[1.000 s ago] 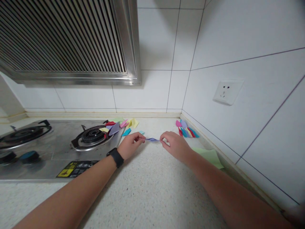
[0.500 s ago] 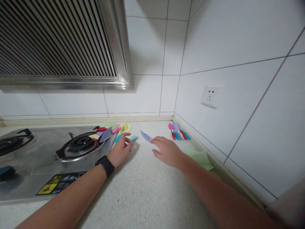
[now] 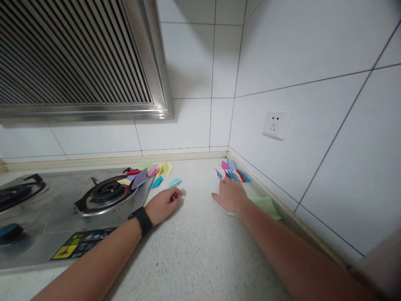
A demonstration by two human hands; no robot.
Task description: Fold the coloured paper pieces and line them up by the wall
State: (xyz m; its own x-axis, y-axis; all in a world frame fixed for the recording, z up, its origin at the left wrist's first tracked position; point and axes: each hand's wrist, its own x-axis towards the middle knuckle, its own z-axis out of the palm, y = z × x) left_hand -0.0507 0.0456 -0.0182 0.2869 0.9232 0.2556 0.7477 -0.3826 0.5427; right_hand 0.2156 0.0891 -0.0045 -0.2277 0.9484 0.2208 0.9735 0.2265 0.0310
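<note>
Right hand (image 3: 232, 193) first, from where I stand: it reaches into the counter's far corner, back upward, thumb spread away to the side, fingertips down among the bits of paper. A small purple folded paper (image 3: 219, 174) stands out just beside those fingertips, to the left of a bright cluster; whether the fingers pinch it I cannot tell.

That cluster of folded papers (image 3: 240, 176), red, blue and yellow strips side by side, lies along the foot of the right wall, with a pink piece (image 3: 224, 164) just behind. Beside the right wrist, a light green sheet (image 3: 265, 207) lies on the speckled counter (image 3: 194, 251).

Off to the other side, the left hand (image 3: 164, 203) hangs low over the counter, fingers loosely curled; I can't see whether anything is inside them. A black watch (image 3: 142, 219) circles that wrist. Just past its knuckles lie a light blue paper (image 3: 174, 182) and a blue one (image 3: 156, 182).

Farther left, the steel stove (image 3: 59, 217) has its own heap: a larger purple paper (image 3: 139, 179), a red one (image 3: 133, 172) and a pale yellow one (image 3: 124, 182), at the near burner (image 3: 108, 190). Yellow paper (image 3: 166, 168) lies beside the heap, on the counter.
</note>
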